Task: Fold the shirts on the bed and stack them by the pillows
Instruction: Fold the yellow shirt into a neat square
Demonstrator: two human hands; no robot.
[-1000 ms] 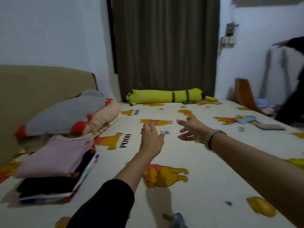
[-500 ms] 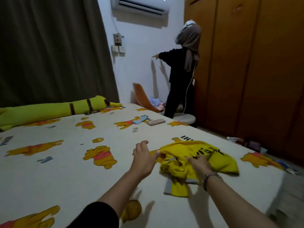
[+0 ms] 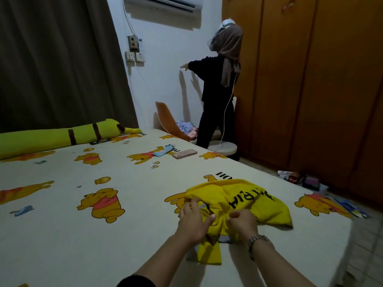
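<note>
Two hands: both were on one crumpled yellow shirt (image 3: 246,201) near the right edge of the bed (image 3: 62,235).
Left hand (image 3: 193,221): lay on the shirt's left part, fingers (image 3: 191,205) spread and curled into the cloth, thumb pressed at the middle; whether it truly gripped could not be told.
Right hand (image 3: 242,223): was clenched, pinching a bunch of yellow cloth at the shirt's near middle; a watch (image 3: 256,240) sat on the wrist.
Shirt: lay bunched and unfolded, black letters showing on top, one flap trailing toward the bed's near edge.
Bed: had a cream sheet printed with yellow bears.
Far edge: a long yellow bolster (image 3: 60,135) lay along it.
Far right corner: a phone (image 3: 184,153) lay flat, with a small blue tube (image 3: 163,151) just beside it.
Beyond the bed: a person in dark clothes (image 3: 219,90) stood by the wardrobe (image 3: 310,79).
</note>
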